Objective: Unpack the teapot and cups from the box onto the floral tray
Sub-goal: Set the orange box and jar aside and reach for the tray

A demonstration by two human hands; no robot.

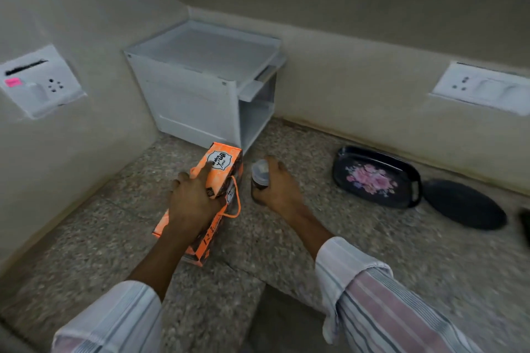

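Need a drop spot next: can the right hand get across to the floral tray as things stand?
Probably yes. The right hand, holding a small jar, has only bare counter between it and the floral tray on its right.

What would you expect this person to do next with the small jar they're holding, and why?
Probably set the jar aside. The right hand grips it beside the orange box, which looks closed under the left hand. The floral tray holds nothing yet, so opening the box likely needs both hands.
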